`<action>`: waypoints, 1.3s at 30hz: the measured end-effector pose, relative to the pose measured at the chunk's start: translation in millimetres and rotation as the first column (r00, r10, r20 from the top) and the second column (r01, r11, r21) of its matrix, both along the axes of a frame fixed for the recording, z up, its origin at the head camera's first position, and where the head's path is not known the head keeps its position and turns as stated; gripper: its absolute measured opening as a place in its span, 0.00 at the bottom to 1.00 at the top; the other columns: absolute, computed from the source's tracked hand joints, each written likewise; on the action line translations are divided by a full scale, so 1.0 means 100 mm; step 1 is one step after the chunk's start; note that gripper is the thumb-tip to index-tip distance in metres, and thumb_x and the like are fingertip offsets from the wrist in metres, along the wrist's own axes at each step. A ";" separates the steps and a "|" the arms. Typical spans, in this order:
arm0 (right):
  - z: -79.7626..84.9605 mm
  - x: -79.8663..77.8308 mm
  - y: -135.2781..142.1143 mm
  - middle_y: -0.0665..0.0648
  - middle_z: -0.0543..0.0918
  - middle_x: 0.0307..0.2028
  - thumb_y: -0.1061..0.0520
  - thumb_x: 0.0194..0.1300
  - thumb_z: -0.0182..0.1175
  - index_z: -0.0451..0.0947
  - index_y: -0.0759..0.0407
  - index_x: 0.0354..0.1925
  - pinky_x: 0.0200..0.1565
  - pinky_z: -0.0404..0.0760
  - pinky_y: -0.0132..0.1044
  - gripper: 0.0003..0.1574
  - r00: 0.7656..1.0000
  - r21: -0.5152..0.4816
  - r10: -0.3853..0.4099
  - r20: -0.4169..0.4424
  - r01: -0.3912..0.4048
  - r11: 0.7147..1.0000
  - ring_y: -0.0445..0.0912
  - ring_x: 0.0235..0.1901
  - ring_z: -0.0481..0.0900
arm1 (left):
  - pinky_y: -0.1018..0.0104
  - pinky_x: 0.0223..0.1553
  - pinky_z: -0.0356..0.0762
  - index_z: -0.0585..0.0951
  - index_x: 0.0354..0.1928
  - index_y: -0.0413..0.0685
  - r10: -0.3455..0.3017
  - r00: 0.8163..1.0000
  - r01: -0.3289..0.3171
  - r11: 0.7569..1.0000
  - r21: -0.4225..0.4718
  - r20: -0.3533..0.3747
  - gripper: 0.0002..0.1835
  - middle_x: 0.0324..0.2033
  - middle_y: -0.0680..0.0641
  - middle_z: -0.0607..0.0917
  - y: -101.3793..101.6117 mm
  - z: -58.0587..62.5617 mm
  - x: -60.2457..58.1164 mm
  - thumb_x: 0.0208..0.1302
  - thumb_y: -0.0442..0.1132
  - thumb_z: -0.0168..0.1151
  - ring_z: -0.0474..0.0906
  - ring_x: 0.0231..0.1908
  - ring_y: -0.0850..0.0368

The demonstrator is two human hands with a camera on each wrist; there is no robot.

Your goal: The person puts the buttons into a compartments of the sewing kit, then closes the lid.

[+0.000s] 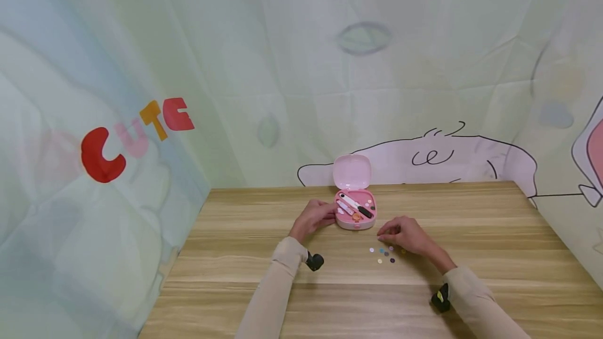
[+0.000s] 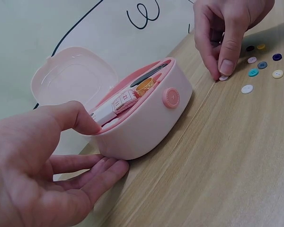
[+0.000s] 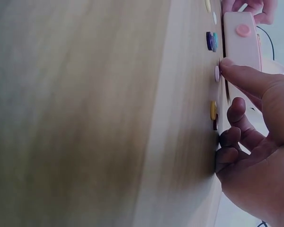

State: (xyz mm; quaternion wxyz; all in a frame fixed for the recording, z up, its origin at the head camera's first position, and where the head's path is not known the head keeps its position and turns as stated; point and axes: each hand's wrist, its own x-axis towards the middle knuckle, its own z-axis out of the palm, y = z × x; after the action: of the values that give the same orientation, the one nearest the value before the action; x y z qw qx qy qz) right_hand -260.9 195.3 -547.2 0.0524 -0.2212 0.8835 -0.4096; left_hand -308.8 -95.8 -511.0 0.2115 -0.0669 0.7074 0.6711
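Observation:
A pink sewing box [image 1: 356, 225] stands on the table with its lid [image 1: 352, 171] raised. My left hand [image 1: 316, 217] holds the box's left side, the thumb on the rim and the fingers low against the wall. Inside the box lie a white tape measure [image 2: 124, 100], a gold thimble [image 2: 145, 86], a black-handled tool [image 1: 364, 211] and a few small buttons. To the right of the box, my right hand [image 1: 404, 234] pinches a pale button [image 2: 223, 77] at the tabletop between thumb and forefinger. Its other fingers are curled.
Several loose buttons lie near my right hand, among them a turquoise button [image 2: 253, 72], a white button [image 2: 247, 89], a cream button [image 2: 278, 74] and a dark blue button [image 2: 277, 57]. A printed cloth backdrop [image 1: 282, 93] hangs behind the wooden table [image 1: 348, 307].

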 end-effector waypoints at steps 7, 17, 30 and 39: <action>0.00 0.01 -0.01 0.47 0.78 0.24 0.56 0.66 0.72 0.90 0.54 0.37 0.24 0.72 0.31 0.03 1.000 0.001 -0.014 0.012 0.014 1.000 0.42 0.25 0.73 | 0.59 0.54 0.85 0.84 0.51 0.29 -0.006 1.000 0.006 1.000 0.007 -0.001 0.14 0.40 0.42 0.87 0.00 -0.01 -0.01 0.72 0.35 0.63 0.83 0.37 0.57; -0.01 0.00 -0.02 0.47 0.77 0.23 0.57 0.66 0.72 0.87 0.52 0.34 0.23 0.72 0.30 0.03 0.999 -0.006 -0.018 0.032 0.018 1.000 0.42 0.23 0.73 | 0.58 0.55 0.85 0.84 0.51 0.28 -0.007 1.000 0.007 1.000 0.009 -0.003 0.14 0.40 0.42 0.87 0.00 -0.02 -0.01 0.72 0.34 0.63 0.83 0.37 0.57; 0.07 -0.04 0.00 0.50 0.77 0.26 0.59 0.67 0.70 0.86 0.53 0.34 0.26 0.74 0.33 0.03 0.996 0.001 -0.063 0.063 0.063 0.998 0.47 0.28 0.73 | 0.60 0.52 0.86 0.83 0.50 0.28 0.004 1.000 -0.004 1.000 0.011 -0.008 0.13 0.37 0.43 0.86 0.01 0.01 0.02 0.72 0.33 0.62 0.83 0.36 0.57; 0.13 -0.14 0.05 0.54 0.76 0.28 0.56 0.71 0.68 0.87 0.55 0.38 0.27 0.73 0.35 0.05 0.983 -0.052 -0.141 0.122 0.148 0.988 0.48 0.29 0.72 | 0.58 0.55 0.84 0.83 0.51 0.28 -0.008 1.000 0.008 1.000 0.013 -0.004 0.14 0.41 0.41 0.87 0.00 -0.01 -0.01 0.72 0.34 0.63 0.84 0.38 0.56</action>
State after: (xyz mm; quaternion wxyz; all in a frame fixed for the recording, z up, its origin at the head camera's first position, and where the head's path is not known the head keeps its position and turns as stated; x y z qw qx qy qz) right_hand -274.5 200.5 -534.4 0.0680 -0.1336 0.8796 -0.4516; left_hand -309.5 -95.9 -511.6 0.2131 -0.0612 0.7036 0.6751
